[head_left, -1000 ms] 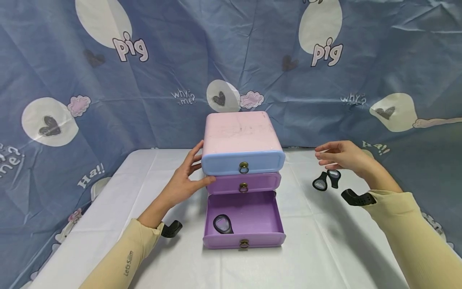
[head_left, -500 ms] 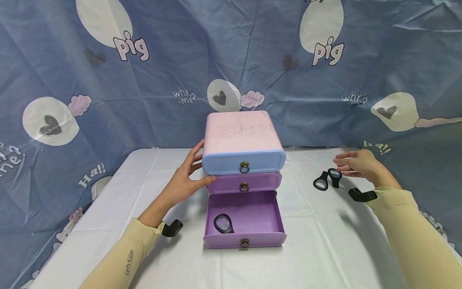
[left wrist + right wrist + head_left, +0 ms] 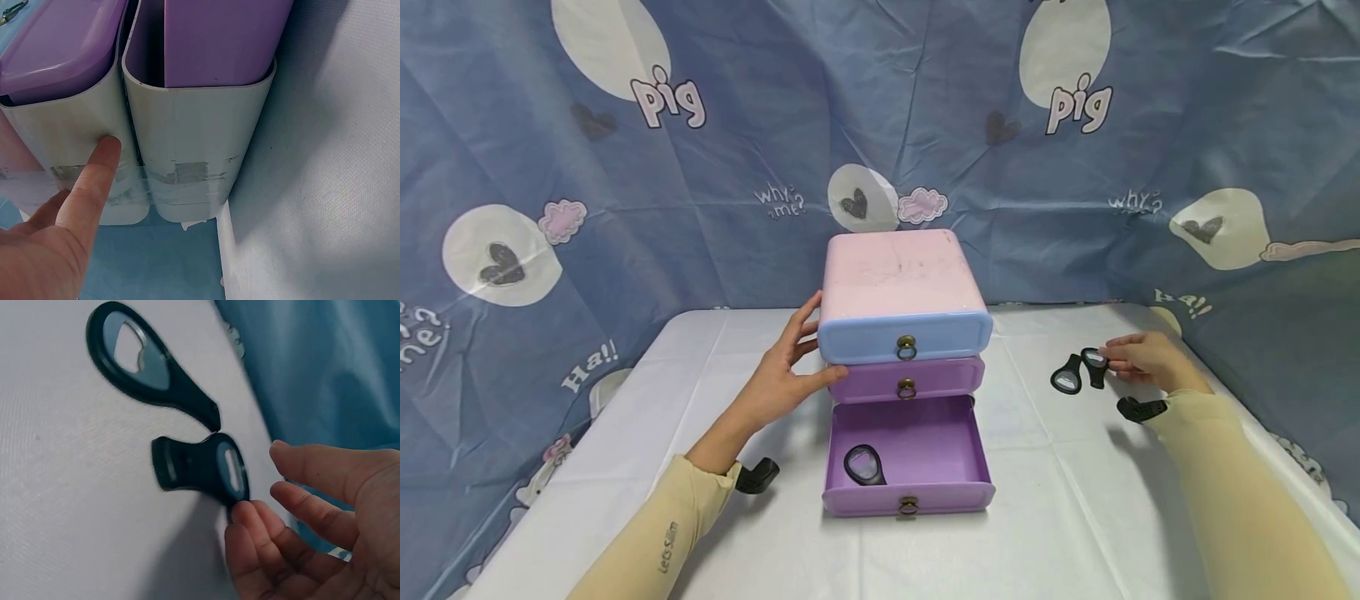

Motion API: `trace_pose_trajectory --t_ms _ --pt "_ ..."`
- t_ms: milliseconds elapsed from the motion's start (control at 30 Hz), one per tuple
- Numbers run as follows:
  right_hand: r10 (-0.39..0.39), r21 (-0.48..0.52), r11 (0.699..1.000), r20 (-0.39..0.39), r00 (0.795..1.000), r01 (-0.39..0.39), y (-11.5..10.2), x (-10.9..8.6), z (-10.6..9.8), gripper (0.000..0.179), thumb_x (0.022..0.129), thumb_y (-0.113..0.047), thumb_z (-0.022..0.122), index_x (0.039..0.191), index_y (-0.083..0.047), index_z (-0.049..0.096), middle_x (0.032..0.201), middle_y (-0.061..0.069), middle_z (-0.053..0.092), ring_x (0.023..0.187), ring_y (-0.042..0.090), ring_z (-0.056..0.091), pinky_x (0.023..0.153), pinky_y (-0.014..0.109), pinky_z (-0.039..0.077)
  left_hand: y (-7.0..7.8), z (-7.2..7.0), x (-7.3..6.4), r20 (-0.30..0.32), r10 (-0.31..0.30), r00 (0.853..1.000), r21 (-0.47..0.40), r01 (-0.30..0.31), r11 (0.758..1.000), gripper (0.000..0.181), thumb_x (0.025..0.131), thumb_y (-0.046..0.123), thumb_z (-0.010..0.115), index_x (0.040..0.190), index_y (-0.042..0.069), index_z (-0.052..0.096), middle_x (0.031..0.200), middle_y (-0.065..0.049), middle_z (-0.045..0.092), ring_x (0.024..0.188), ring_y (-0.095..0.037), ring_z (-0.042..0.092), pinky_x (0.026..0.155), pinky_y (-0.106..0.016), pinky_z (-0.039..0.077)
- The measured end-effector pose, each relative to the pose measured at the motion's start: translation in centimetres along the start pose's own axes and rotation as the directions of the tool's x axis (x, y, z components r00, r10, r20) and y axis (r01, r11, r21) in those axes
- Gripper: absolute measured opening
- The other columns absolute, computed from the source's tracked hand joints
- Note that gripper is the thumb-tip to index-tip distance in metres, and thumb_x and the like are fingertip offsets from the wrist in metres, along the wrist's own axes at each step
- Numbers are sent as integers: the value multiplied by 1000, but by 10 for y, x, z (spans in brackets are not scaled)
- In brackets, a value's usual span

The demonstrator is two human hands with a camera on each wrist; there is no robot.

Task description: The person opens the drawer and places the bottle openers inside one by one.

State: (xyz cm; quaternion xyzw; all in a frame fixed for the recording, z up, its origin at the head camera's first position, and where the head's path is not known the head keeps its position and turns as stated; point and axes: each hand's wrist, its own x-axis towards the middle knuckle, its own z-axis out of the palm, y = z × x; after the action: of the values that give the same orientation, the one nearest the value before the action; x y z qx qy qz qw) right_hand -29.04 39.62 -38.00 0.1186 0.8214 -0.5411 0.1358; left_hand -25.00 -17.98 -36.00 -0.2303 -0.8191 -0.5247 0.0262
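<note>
A small drawer cabinet with a pink top has a blue drawer, a purple one below it, and a bottom purple drawer pulled out. My left hand rests with spread fingers on the cabinet's left side. In the left wrist view a fingertip touches the pale side wall. Inside the bottom drawer lies a black bottle opener. Two more lie on the table at right: one bottle opener and, beside it, another bottle opener. The fingers of my right hand reach its edge, the thumb apart from it.
A white cloth covers the table, and a blue printed curtain hangs behind it. Each wrist carries a black strap. Clear tape runs across the cabinet's side.
My right hand has moved down to the table beside the right-hand bottle opener, after shifting right. The left hand, the cabinet and all the bottle openers stay in place.
</note>
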Motion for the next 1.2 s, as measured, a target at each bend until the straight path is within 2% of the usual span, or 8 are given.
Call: trace_pose_trajectory --t_ms 167,467,667,933,1100,1200 --pt "-12 1 1000 -4 1000 12 6 1 1 50 108 -14 62 146 15 46 78 -19 70 72 -5 66 72 18 59 -1 0 0 -1 0 1000 4 0 1000 107 93 29 88 165 62 16 168 -10 40 152 -37 50 115 -65 48" --pt "-18 -64 998 -89 996 13 23 5 2 72 104 -25 73 156 13 43 88 -23 63 80 -5 63 77 18 57 2 0 3 8 2 1000 10 -3 1000 107 93 30 88 165 62 15 167 -10 41 152 -36 49 114 -66 48" --pt "-97 -134 987 -85 992 85 27 8 4 75 102 -25 75 154 16 42 89 -27 63 84 -12 60 78 14 55 1 0 0 2 -3 1000 -4 3 1000 108 93 27 88 165 61 16 166 -10 42 152 -37 50 108 -66 52" --pt "-72 -195 979 -104 992 51 21 13 8 71 98 -26 79 150 12 49 94 -21 61 88 -1 57 77 19 53 -3 -1 -4 -12 -2 1000 10 3 1000 107 94 26 87 165 61 15 167 -11 41 152 -37 50 107 -67 53" --pt "-70 -258 965 -83 994 47 21 12 7 67 98 -28 78 146 10 53 94 -20 62 90 9 58 78 22 51 -1 -1 0 -7 9 1000 22 -9 1000 107 93 29 88 165 62 16 166 -9 42 151 -36 51 112 -66 50" --pt "-66 -256 965 -63 996 48 21 12 7 63 98 -26 77 144 11 54 91 -19 64 90 11 58 79 23 50 -1 0 0 -7 8 1000 24 -8 1000 107 93 29 88 165 62 16 166 -10 43 151 -36 51 115 -65 48"
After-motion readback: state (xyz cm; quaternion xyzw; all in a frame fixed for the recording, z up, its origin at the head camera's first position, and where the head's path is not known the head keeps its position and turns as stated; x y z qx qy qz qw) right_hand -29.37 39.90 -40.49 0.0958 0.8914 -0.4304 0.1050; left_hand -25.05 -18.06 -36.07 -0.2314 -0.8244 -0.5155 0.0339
